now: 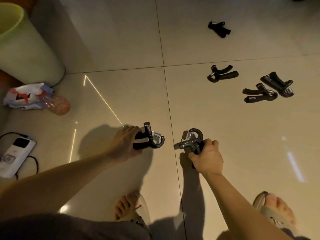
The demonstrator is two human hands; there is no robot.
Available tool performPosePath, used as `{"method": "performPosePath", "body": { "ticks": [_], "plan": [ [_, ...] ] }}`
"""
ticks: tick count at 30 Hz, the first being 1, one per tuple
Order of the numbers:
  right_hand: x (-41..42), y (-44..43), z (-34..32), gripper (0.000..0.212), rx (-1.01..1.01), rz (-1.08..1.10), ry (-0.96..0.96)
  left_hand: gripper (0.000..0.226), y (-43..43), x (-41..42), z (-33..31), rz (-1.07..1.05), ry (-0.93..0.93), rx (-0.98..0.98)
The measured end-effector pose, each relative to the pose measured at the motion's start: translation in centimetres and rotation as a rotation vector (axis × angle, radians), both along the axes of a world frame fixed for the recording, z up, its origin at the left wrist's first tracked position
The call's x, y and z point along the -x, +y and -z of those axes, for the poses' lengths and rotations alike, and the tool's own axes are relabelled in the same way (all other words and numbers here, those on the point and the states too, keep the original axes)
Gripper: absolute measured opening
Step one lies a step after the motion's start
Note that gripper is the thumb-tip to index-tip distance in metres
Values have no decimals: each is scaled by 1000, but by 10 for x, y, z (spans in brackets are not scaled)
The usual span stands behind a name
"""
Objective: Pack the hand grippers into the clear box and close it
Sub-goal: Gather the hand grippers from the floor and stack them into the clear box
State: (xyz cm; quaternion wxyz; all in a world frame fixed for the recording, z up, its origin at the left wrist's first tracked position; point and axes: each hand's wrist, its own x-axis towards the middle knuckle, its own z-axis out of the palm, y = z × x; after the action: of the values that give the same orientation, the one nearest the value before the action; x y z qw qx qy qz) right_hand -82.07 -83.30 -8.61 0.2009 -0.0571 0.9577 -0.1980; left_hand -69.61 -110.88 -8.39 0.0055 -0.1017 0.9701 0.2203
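Note:
My left hand (125, 144) grips a black hand gripper (150, 139) by its handles, spring end pointing right. My right hand (207, 157) grips a second black hand gripper (190, 142), its hooked end and spring pointing up. Both are held above the tiled floor (121, 49). Several more black hand grippers lie on the floor to the right: one far away (219, 29), one nearer (222, 74), and two close together (259, 95) (278, 84). No clear box is in view.
A pale green bin (26, 47) stands at the left. Below it lie a crumpled plastic bag (26, 97) and a clear plastic bottle (58, 104). A white device with a black cable (15, 153) lies at the left edge. My sandalled feet (131, 208) (275, 208) are below.

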Motion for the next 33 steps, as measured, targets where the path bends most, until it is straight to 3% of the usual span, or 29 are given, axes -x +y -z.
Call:
{"method": "performPosePath", "body": {
  "ticks": [5,13,20,25,33],
  "plan": [
    [-12,25,-63,49,178,41,136,59,19,10,-76,9,16,-13],
    [-78,86,-189,51,366,27,338,56,82,-27,-208,145,243,-18],
    [-186,154,-292,57,401,-41,478,50,148,-121,-304,220,362,-14],
    [-279,211,-350,60,459,-50,441,51,196,-208,-354,237,385,53],
    [-414,316,-413,56,346,-74,497,47,298,-332,-404,322,429,24]
  ]
}}
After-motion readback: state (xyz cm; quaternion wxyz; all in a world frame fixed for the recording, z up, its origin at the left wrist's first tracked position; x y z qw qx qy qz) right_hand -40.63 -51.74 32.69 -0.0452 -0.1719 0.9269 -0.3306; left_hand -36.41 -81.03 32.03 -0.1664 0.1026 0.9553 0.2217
